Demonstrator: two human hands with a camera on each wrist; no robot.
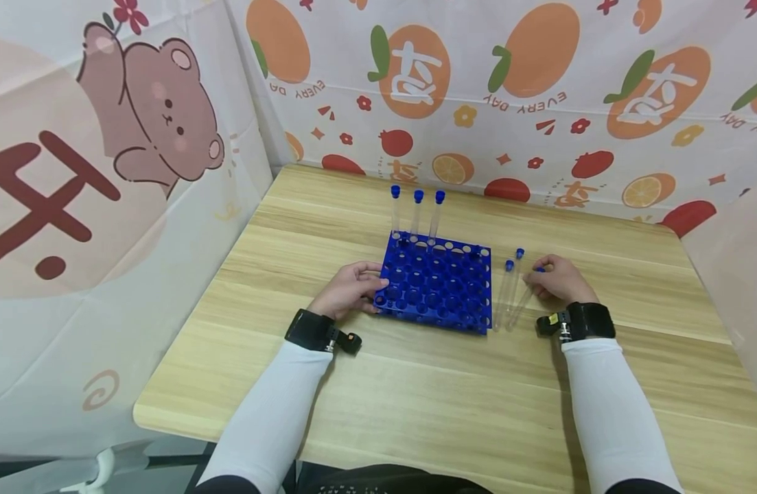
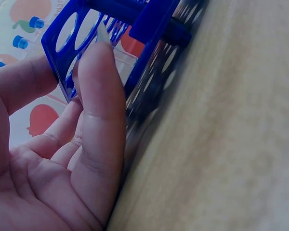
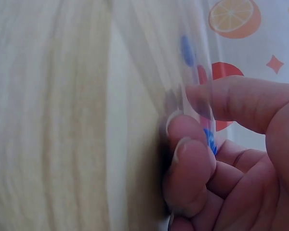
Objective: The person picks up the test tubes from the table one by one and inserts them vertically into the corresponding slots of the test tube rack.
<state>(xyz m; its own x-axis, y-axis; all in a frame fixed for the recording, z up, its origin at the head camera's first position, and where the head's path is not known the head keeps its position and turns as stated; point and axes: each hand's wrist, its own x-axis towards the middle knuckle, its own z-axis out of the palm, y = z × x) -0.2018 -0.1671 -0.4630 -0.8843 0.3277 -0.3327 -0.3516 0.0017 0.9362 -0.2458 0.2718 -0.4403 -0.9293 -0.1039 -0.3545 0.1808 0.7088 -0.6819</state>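
A blue test tube rack (image 1: pixel 440 285) with rows of round holes is on the wooden table. Three capped test tubes (image 1: pixel 416 216) stand in its back row toward the left. My left hand (image 1: pixel 350 288) grips the rack's left side, and in the left wrist view the thumb and fingers close around the blue end panel (image 2: pixel 62 53). To the right of the rack, my right hand (image 1: pixel 557 280) pinches a clear test tube (image 1: pixel 520 307) near its cap. The right wrist view shows its blue cap (image 3: pixel 210 142) by the fingers. Two other capped tubes (image 1: pixel 506 291) lie between rack and hand.
The wooden table (image 1: pixel 415 398) extends around the rack on all sides. A fruit-patterned curtain (image 1: pixel 477 103) hangs along the back edge, and a bear-printed sheet (image 1: pixel 168 123) hangs at the left.
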